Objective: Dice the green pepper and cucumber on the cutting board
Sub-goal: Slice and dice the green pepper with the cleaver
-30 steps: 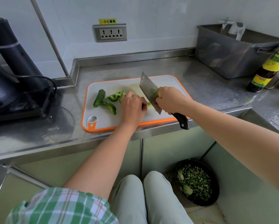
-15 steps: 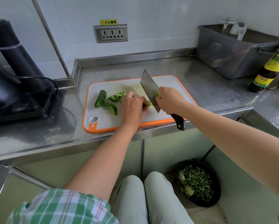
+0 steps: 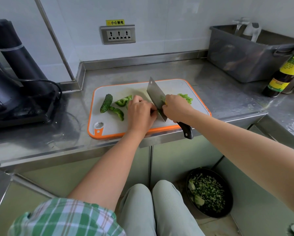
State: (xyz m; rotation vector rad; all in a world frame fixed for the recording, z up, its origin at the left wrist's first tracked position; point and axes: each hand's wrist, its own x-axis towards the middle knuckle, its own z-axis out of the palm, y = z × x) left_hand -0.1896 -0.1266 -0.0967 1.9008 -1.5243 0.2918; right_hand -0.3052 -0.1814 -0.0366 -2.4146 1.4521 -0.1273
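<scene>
Much of the diced pepper [image 3: 187, 98] behind the right hand [image 3: 176, 110]

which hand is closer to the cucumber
Left. The left hand holds a pepper piece just right of the cucumber, with a few pepper strips between them. The right hand grips the knife farther right, beyond the blade.

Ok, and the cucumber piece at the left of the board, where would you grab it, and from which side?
Probably the cucumber around its middle, pinched across its narrow width, coming from above and its left. It lies flat and slanted on the cutting board, bare board along its left flank, while a green pepper strip crowds its lower right end.
</scene>
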